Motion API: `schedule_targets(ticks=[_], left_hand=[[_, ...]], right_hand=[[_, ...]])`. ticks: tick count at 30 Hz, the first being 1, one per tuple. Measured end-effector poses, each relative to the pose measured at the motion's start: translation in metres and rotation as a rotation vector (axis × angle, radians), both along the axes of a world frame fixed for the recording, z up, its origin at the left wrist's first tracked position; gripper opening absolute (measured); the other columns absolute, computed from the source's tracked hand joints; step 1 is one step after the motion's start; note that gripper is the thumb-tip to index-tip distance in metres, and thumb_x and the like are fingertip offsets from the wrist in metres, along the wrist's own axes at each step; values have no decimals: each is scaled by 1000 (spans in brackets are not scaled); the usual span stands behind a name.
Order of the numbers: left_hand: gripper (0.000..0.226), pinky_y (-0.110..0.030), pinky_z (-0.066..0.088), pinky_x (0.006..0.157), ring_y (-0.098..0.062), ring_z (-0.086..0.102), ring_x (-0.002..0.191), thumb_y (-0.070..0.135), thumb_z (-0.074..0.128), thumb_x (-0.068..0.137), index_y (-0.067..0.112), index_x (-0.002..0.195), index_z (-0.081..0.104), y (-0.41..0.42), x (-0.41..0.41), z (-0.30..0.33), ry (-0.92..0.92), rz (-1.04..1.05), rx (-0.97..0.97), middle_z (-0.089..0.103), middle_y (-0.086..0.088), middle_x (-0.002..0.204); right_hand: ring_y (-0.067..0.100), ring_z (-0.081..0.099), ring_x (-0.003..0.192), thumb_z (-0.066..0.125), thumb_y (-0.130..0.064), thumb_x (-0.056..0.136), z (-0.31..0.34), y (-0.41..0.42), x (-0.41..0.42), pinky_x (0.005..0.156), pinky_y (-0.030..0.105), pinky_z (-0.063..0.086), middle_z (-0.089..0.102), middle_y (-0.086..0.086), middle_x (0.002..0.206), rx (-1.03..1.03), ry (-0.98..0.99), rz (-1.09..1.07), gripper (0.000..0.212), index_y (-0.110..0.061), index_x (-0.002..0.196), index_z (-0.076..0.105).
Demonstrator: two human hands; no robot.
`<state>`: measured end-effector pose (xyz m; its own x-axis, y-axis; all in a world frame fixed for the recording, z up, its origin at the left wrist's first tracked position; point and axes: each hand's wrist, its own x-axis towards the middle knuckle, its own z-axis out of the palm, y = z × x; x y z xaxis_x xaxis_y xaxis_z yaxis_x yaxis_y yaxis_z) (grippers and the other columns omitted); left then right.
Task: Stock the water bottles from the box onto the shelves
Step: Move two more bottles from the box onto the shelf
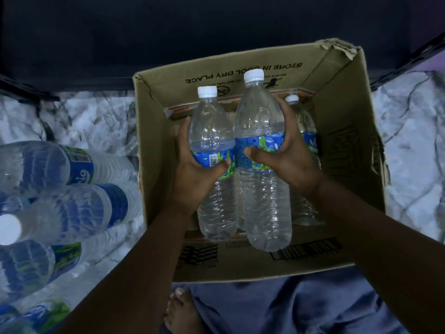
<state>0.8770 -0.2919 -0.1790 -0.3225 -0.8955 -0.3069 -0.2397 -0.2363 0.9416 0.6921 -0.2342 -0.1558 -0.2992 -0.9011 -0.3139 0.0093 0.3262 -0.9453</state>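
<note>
An open cardboard box (346, 150) sits on the floor in front of me. My left hand (192, 174) grips a clear water bottle (212, 131) with a white cap around its blue label. My right hand (289, 153) grips a second, slightly higher bottle (260, 112) the same way. Both bottles are held upright above the box interior, side by side and touching. Another bottle (305, 126) stands in the box behind my right hand, partly hidden.
Several water bottles (72, 208) lie packed together at the left on the marble-patterned floor (409, 131). A dark shelf unit (168, 32) fills the top of the view. My bare foot (180, 312) and blue clothing (289, 307) lie just below the box.
</note>
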Motion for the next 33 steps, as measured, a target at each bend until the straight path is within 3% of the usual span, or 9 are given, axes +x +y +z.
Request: schedule_targets(ticks=[4,6,10,14,17,20,25,29,33], left_hand=[[110,-39,44,108,-15,42,137,6,84,66,28,151,17,0,6,6,-78,-74,-135,37,-2,151],[110,-35,44,107,-12,42,136,10,84,63,33,148,18,2,8,13,-96,-108,-165,35,-1,152],[108,-25,46,102,0,46,129,10,83,61,38,144,19,6,5,35,-78,-123,-198,36,6,148],[108,-46,45,105,-20,46,134,25,87,61,49,143,20,2,5,59,-82,-63,-233,40,0,149],[109,-48,42,108,-20,42,137,32,86,62,51,145,17,-1,5,81,-127,-38,-257,38,0,152],[106,-48,41,109,-21,42,137,30,83,64,46,145,18,-2,2,110,-88,-28,-284,38,-3,151],[104,-32,44,107,-11,45,133,16,83,63,45,139,19,-3,3,167,-44,-29,-283,40,2,147],[109,-29,49,101,-10,52,126,4,85,64,39,143,20,-1,7,212,-57,-50,-274,45,-3,145],[109,-15,49,90,4,55,116,-11,82,65,29,144,19,5,6,263,-17,-68,-258,48,16,133]], right_hand=[[4,48,129,83,-9,74,6,2,-1,104,35,47,44,-10,141,-36,53,-9,102,-22,152,19],[-4,46,127,85,-12,72,11,3,-4,102,25,46,42,-18,140,-54,87,-16,105,-22,152,18],[8,45,132,85,-14,70,26,6,-7,105,37,46,40,-12,143,-128,160,-30,103,-16,151,21],[8,39,136,84,-12,70,44,8,-3,108,32,42,36,-6,146,-168,261,-29,102,-13,151,21],[2,41,133,84,-7,71,65,10,1,105,24,43,37,-14,144,-163,250,-11,101,-23,149,21],[-3,44,129,83,-5,70,90,13,3,101,20,44,37,-23,139,-170,270,-15,101,-26,146,20],[11,45,132,82,-24,67,138,15,7,104,40,46,39,-11,144,-198,320,-24,100,-27,148,22],[10,45,132,83,-24,65,184,18,8,105,37,46,40,-12,143,-205,341,-46,102,-26,148,24],[8,42,135,79,-32,65,233,23,10,107,33,44,35,-14,148,-205,338,-63,101,-31,147,21]])
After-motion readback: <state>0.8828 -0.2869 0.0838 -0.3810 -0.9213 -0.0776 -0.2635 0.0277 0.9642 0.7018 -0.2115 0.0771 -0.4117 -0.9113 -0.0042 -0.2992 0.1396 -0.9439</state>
